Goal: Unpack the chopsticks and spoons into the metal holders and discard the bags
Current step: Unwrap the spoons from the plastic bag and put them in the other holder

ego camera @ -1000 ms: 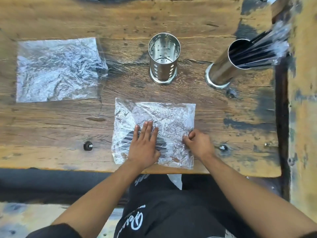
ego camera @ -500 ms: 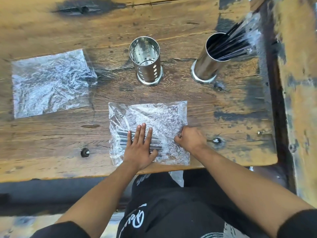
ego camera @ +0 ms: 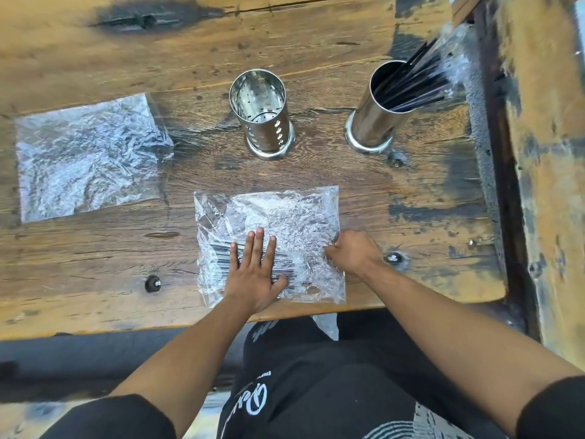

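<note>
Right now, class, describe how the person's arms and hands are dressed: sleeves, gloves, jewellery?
Both hands, the left hand and the right hand, are bare: no gloves, rings or watch show. The forearms are uncovered. Black sleeves end near the elbows.

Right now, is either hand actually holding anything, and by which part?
The right hand pinches the plastic bag at its right edge. The left hand holds nothing; it lies flat on the bag, pressing on the dark sticks inside.
</note>
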Motion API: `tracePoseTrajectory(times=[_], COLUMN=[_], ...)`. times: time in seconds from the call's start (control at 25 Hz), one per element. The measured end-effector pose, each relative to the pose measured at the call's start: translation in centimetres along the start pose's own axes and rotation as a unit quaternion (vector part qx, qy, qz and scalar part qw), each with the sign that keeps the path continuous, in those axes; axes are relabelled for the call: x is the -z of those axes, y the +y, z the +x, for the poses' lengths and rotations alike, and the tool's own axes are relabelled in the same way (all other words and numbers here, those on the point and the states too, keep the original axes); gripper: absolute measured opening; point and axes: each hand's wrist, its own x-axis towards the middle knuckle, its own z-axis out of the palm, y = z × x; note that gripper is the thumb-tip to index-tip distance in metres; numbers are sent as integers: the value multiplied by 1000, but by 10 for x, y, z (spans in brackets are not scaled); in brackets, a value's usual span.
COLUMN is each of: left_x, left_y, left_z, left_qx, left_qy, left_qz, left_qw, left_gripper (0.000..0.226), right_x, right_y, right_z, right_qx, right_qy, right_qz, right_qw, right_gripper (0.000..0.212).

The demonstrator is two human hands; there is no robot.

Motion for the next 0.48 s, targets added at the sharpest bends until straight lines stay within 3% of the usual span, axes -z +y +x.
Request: tracePoseTrajectory(times=[0.2,0.48], left_x=[-1,0], left_y=[2,2], left_z=[2,4], left_qx=[10,14], left_qy=[-14,-19], left_qz=[2,4], left_qw=[1000,1000], left_gripper=[90,92], right_x=[12,25], right_y=[27,41], right_z=[6,5], right_qx=[-28,-23], right_qy=[27,1], right_qz=[6,33], right_qw=[999,999], right_gripper=[20,14])
